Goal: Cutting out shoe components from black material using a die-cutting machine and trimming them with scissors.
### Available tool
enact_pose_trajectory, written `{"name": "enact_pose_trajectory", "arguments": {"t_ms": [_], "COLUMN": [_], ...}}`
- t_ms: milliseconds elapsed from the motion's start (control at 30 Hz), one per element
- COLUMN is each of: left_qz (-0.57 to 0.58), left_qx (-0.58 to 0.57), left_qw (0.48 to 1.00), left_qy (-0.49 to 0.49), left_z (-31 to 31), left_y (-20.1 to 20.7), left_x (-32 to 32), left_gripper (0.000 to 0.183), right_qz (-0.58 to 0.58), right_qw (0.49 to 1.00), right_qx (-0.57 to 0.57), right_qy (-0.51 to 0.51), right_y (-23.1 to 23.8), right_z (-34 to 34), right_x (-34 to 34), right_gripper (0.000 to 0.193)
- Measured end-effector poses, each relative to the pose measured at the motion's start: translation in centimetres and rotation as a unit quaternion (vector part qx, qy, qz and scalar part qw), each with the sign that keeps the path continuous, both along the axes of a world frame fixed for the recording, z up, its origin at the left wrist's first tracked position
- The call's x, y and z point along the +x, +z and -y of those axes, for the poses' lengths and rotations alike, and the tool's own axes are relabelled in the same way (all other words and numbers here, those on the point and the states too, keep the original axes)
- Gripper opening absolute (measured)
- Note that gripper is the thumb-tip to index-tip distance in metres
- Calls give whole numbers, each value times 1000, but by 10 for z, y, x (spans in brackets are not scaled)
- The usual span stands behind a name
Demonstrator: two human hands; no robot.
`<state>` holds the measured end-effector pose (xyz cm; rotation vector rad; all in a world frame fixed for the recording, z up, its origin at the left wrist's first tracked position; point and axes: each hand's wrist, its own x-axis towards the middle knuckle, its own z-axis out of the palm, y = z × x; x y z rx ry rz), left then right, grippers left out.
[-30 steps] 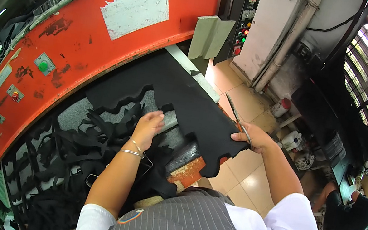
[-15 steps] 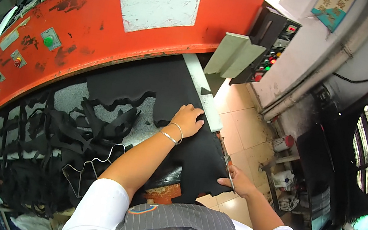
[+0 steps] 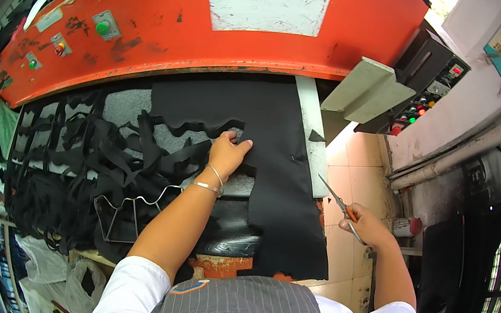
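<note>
A large black sheet lies over the worktable, with wavy and stepped cut edges on its left side. My left hand rests at the wavy cut-out, its thumb and fingers apart over the sheet's edge. To the right of the sheet, above the floor, my right hand is closed around orange-handled scissors. Their blades point up and left, apart from the sheet. Beside my left forearm lies a bent metal-strip cutting die. Black offcut strips are heaped left of my left hand.
An orange-red machine beam with buttons spans the far side. A pale bar borders the table's right side. Beyond it stand a bent grey metal plate and a control box. Plastic bags are at lower left.
My right hand and the scissors have moved away from the sheet's right edge. My left hand has shifted left across the sheet to the wavy cut-out. The whole view has swung.
</note>
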<state>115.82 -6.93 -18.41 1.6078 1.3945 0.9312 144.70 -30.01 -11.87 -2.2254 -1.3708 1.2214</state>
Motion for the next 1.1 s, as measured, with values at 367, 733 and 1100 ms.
{"name": "enact_pose_trajectory", "arguments": {"t_ms": [367,733,1100], "left_qz": [257,-285,-626], "left_qx": [-390,94,48], "left_qw": [881,931,775], "left_qy": [-76,-209,67], "left_z": [-25,4,16], "left_y": [23,35,31], "left_x": [14,-58,-331], "left_gripper": [55,61,29], "right_qz": [35,-11,-60], "right_qw": [995,991,986], "right_qx": [5,82,112], "right_qy": [98,103,110], "right_y": [-2,-10,45], "right_z": [-97,-75,-96], "right_x": [27,13,-65], "right_gripper": [55,36,35]}}
